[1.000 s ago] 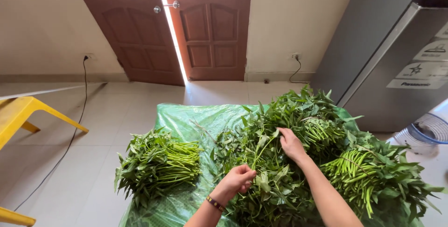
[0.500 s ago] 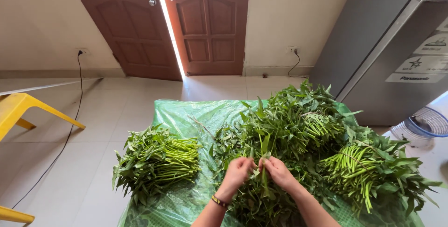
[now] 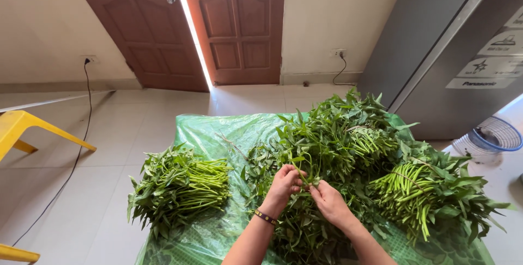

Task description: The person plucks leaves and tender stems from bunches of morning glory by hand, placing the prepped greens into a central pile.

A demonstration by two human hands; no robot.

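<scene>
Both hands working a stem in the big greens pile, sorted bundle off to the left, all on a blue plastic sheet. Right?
Not quite: the plastic sheet is green, not blue, per the head view. Both hands, left hand and right hand, do hold a stem in the big pile; sorted bundle lies left.

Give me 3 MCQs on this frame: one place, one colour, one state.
1. Where does the separate small bundle of greens lie?
A. left of the hands
B. on the stool
C. by the fridge

2. What colour is the plastic sheet?
A. blue
B. green
C. white

3. What are the left hand and right hand doing?
A. resting on the floor
B. pinching stems together
C. holding a knife

A: it lies apart at the sheet's left.
B: translucent green.
B: fingers meet on stems over the big pile.
</scene>
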